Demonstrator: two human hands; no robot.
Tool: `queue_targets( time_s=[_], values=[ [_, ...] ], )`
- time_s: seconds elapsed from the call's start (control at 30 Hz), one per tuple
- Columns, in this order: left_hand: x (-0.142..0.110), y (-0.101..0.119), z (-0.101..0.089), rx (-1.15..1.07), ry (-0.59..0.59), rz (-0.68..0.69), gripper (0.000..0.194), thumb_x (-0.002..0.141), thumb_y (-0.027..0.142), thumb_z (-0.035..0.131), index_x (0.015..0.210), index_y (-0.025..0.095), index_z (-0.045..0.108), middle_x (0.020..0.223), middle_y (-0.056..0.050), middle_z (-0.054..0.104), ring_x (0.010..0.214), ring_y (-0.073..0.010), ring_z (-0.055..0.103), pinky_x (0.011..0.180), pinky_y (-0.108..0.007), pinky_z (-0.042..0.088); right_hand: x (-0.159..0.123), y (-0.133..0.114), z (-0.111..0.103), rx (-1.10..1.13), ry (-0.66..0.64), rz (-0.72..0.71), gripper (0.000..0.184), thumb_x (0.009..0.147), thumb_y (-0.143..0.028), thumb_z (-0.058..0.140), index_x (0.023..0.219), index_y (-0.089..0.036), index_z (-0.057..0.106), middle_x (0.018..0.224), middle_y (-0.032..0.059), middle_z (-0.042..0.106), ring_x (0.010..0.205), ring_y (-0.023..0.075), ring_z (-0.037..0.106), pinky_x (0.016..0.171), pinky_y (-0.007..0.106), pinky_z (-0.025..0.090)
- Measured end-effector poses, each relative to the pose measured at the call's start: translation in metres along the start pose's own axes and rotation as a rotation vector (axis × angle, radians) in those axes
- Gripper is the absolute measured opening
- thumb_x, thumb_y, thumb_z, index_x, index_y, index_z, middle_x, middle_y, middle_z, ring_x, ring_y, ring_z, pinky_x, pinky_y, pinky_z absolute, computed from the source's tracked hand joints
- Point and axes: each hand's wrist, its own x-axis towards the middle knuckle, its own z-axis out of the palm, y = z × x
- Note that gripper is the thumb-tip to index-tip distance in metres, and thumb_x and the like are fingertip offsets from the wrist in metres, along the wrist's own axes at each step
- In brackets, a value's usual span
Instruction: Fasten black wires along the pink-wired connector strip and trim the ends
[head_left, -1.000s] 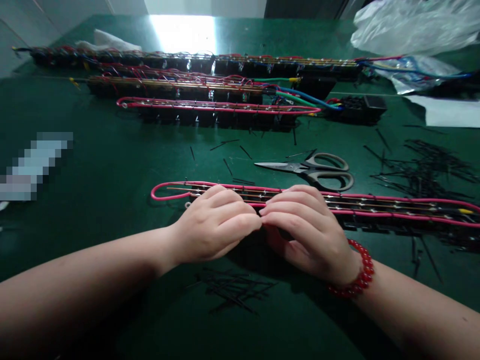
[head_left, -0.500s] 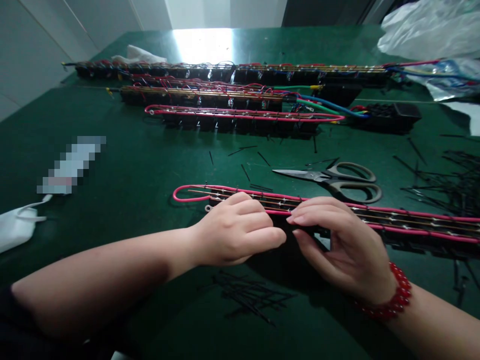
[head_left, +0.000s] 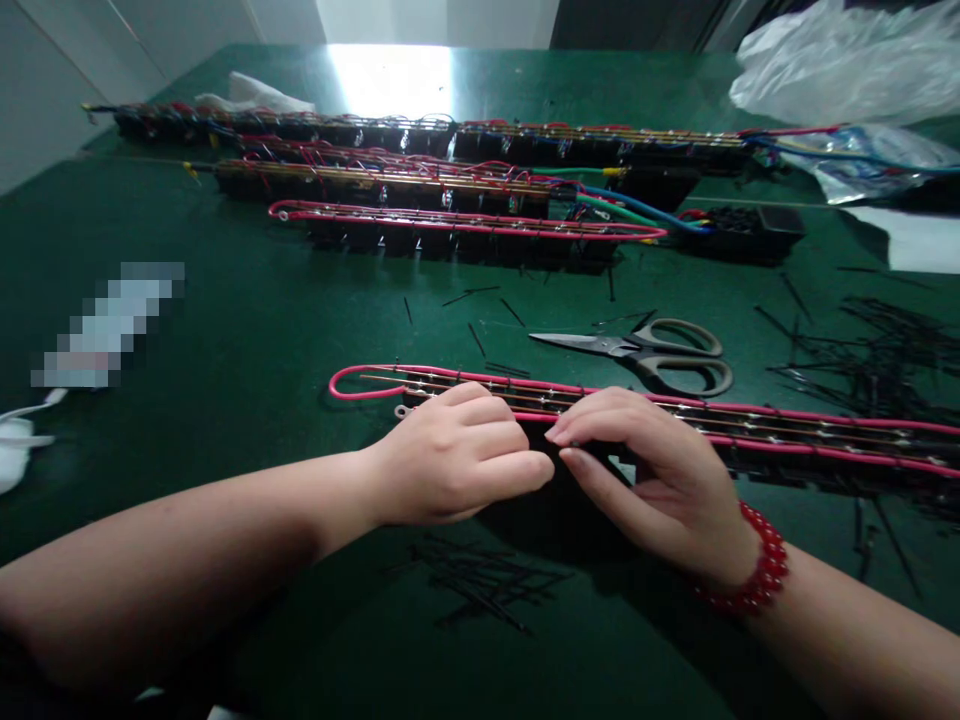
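Note:
A long black strip of wired parts (head_left: pixel 787 440), edged by a pink wire (head_left: pixel 352 378) that loops at its left end, lies across the green table (head_left: pixel 225 330) in front of me. My left hand (head_left: pixel 457 460) is curled closed on the strip's near side. My right hand (head_left: pixel 645 470), with a red bead bracelet (head_left: pixel 750 580) on its wrist, grips the strip just to the right, fingertips almost meeting the left hand's. What is pinched between the fingers is hidden.
Scissors (head_left: pixel 645 355) lie just behind the strip. Several similar wired strips (head_left: pixel 465 225) lie in rows at the back. Cut black tie ends are piled at the right (head_left: pixel 870 360) and near me (head_left: pixel 480 580). Clear plastic bags (head_left: pixel 832 70) sit back right.
The view has swung left and back a little. My right hand's fingers have lifted slightly off the strip top and curled round its near edge; both hands stay at the same spot.

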Motion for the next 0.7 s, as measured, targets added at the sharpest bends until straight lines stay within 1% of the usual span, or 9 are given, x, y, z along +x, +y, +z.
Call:
queue_targets(
  time_s=[0.3,0.5,0.57,0.6,0.63,0.67,0.7],
  values=[
    [0.0010,0.0003,0.0000,0.000,-0.026,0.037,0.017,0.099,0.015,0.044,0.098,0.017,0.061,0.084,-0.003,0.069,0.079,-0.0182,0.055,0.074,-0.034,0.043,0.0001,-0.0010,-0.0004,-0.064,0.012,0.036,0.018,0.085,-0.013,0.067,0.100,-0.021,0.065,0.090,0.0038,0.073,0.083,0.0167,0.069,0.075,0.031,0.057],
    [0.0001,0.0013,-0.0006,0.056,-0.029,0.061,0.018,0.100,0.016,0.043,0.097,0.018,0.060,0.082,-0.001,0.069,0.078,-0.0163,0.058,0.076,-0.033,0.043,-0.0008,-0.0024,-0.0001,-0.037,0.031,0.050,0.017,0.085,-0.011,0.065,0.098,-0.022,0.065,0.087,0.0030,0.073,0.081,0.0159,0.069,0.073,0.030,0.058],
    [0.0003,0.0032,-0.0009,0.106,0.016,0.011,0.013,0.098,0.017,0.047,0.097,0.018,0.060,0.086,-0.001,0.071,0.081,-0.0165,0.060,0.079,-0.034,0.044,-0.0017,-0.0035,0.0010,-0.031,0.055,0.091,0.014,0.086,-0.012,0.065,0.096,-0.022,0.065,0.087,0.0023,0.073,0.078,0.0157,0.070,0.071,0.029,0.058],
    [0.0006,0.0041,-0.0010,0.143,0.051,-0.046,0.010,0.097,0.018,0.049,0.099,0.018,0.059,0.092,-0.002,0.072,0.085,-0.0175,0.062,0.081,-0.035,0.044,-0.0022,-0.0040,0.0018,-0.020,0.070,0.128,0.014,0.086,-0.012,0.065,0.096,-0.023,0.064,0.087,0.0020,0.073,0.077,0.0156,0.070,0.070,0.029,0.058],
    [0.0009,0.0049,-0.0008,0.189,0.081,-0.121,0.009,0.096,0.019,0.052,0.101,0.018,0.059,0.101,-0.004,0.073,0.091,-0.0193,0.063,0.085,-0.037,0.044,-0.0027,-0.0044,0.0026,0.007,0.088,0.166,0.014,0.087,-0.013,0.064,0.097,-0.023,0.063,0.087,0.0018,0.073,0.076,0.0155,0.071,0.070,0.028,0.058],
    [0.0013,0.0054,-0.0005,0.237,0.096,-0.205,0.013,0.095,0.021,0.054,0.105,0.017,0.059,0.111,-0.007,0.072,0.099,-0.0220,0.063,0.089,-0.039,0.044,-0.0031,-0.0047,0.0034,0.048,0.106,0.197,0.015,0.088,-0.012,0.063,0.098,-0.023,0.061,0.087,0.0016,0.073,0.076,0.0155,0.072,0.070,0.028,0.059],
    [0.0017,0.0056,0.0000,0.278,0.087,-0.284,0.019,0.094,0.024,0.054,0.110,0.015,0.059,0.119,-0.009,0.069,0.105,-0.0248,0.062,0.092,-0.041,0.044,-0.0032,-0.0048,0.0040,0.096,0.126,0.223,0.015,0.089,-0.012,0.062,0.099,-0.024,0.060,0.087,0.0014,0.073,0.077,0.0156,0.073,0.071,0.028,0.060]
  ],
)
